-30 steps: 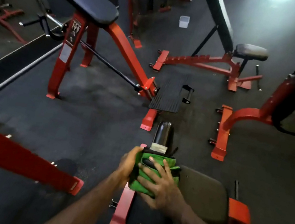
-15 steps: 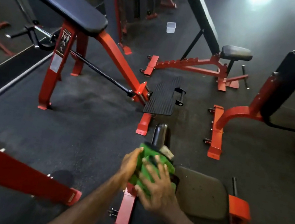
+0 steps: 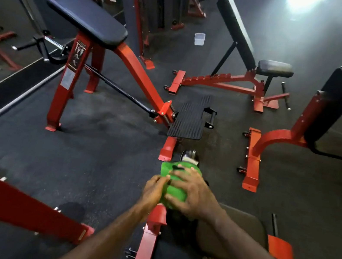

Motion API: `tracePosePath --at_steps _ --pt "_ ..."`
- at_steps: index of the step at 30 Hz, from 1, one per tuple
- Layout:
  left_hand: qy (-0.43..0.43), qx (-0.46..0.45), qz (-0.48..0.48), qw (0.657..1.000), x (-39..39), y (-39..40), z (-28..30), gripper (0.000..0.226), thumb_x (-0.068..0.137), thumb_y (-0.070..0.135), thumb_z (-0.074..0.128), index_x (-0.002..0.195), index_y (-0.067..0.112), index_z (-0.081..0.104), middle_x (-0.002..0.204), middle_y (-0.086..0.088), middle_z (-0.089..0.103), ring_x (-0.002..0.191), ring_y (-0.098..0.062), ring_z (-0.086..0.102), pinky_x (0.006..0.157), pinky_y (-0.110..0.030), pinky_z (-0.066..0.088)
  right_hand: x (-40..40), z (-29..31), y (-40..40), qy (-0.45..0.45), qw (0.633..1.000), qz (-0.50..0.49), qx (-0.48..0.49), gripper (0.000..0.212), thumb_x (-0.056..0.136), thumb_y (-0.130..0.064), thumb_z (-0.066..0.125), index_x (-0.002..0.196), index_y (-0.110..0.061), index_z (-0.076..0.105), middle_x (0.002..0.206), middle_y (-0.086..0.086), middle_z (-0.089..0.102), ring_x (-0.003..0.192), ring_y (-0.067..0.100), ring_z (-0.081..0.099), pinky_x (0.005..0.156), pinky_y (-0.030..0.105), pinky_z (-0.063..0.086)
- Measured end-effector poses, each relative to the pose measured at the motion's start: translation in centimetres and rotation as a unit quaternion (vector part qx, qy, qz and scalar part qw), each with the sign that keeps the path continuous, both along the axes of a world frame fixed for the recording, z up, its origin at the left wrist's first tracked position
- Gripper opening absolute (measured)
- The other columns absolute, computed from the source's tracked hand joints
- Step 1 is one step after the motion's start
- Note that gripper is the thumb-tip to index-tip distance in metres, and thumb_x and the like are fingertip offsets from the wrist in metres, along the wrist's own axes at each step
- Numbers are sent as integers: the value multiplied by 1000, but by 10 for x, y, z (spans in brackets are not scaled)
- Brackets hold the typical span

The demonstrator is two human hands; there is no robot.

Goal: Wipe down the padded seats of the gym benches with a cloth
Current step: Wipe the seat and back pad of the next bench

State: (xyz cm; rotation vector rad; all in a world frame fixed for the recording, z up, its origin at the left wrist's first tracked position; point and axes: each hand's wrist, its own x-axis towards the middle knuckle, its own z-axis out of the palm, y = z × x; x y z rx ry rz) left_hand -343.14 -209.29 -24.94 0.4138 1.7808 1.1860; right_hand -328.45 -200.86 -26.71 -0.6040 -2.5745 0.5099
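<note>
A person looks down at both bare hands working a bright green cloth (image 3: 174, 190) over the upright backrest pad (image 3: 190, 155) of a red-framed gym bench. The right hand (image 3: 191, 195) lies on top of the cloth with fingers spread and slightly bent, pressing it against the pad. The left hand (image 3: 153, 189) pinches the cloth's near-left edge with curled fingers, probably to keep the soft, bunched fabric from sliding while the other hand rubs. Only a glossy black sliver of the pad shows just beyond the fingertips. Just right of the right wrist sits the bench's flat padded seat (image 3: 245, 231), dark and matte with rounded corners. Below the hands runs the bench's painted steel base rail (image 3: 146, 246). Well beyond the hands stand three more benches with smooth black vinyl pads on red tubular frames, on speckled rubber flooring (image 3: 91, 161).
</note>
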Motion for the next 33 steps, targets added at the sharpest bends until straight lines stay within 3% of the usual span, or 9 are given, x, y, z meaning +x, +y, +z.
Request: tracePosePath --at_steps 3,6,8,12,16,22,25,28,33 --pt "-15 16 7 1000 -2 2 1 20 101 19 61 118 8 65 102 -8 69 85 -15 63 76 -33 57 -27 -1 -16 0 990 -127 -58 40 78 -48 70 112 -28 75 137 -6 64 143 23 46 118 56 32" --pt "46 8 4 999 -8 4 -2 21 101 16 62 116 3 67 101 -7 69 90 -15 62 68 -9 48 -5 -6 -27 -55 998 13 19 40 85 -56 66 115 -30 74 134 -9 64 144 21 43 122 53 25" --pt "58 -2 -7 998 -9 4 -8 21 101 16 62 116 4 68 104 -8 69 93 -17 62 66 -12 47 3 0 -1 -34 997 55 34 43 91 -61 63 117 -28 75 135 -7 64 142 20 45 122 49 27" --pt "10 8 14 1000 -9 3 -10 17 103 29 59 105 15 67 90 -5 68 74 -15 62 56 -22 47 -27 6 5 7 992 -115 -59 36 81 -52 71 106 -28 78 131 -6 67 139 22 50 115 55 34" --pt "20 15 61 998 -17 9 -29 40 75 57 66 88 20 72 94 -8 75 100 -34 71 93 -47 57 -5 -5 -8 -17 998 61 19 33 88 -55 68 108 -30 77 125 -11 68 138 17 49 121 50 26" --pt "2 25 75 997 -11 18 -22 19 104 27 56 90 21 66 79 1 66 73 -14 62 58 -25 46 -29 7 24 6 997 -63 -42 32 82 -51 70 102 -27 79 123 -7 69 133 22 55 115 54 34" --pt "19 38 110 993 -7 25 -25 20 103 21 59 86 18 70 83 0 70 83 -18 64 78 -31 54 -12 -5 7 16 999 47 -10 30 83 -49 70 103 -28 76 124 -10 69 137 20 51 120 52 27" --pt "36 35 120 991 0 34 -22 19 102 20 61 87 17 72 83 1 70 85 -17 64 78 -22 53 -7 1 47 30 991 128 28 34 90 -51 68 105 -23 77 122 -5 70 130 20 55 117 42 32" --pt "53 63 133 988 5 58 -16 11 93 29 66 85 24 72 90 -1 72 88 -18 65 88 -42 53 -41 -2 62 36 998 -31 -40 25 77 -40 70 94 -23 76 112 -7 72 120 25 62 108 45 42"
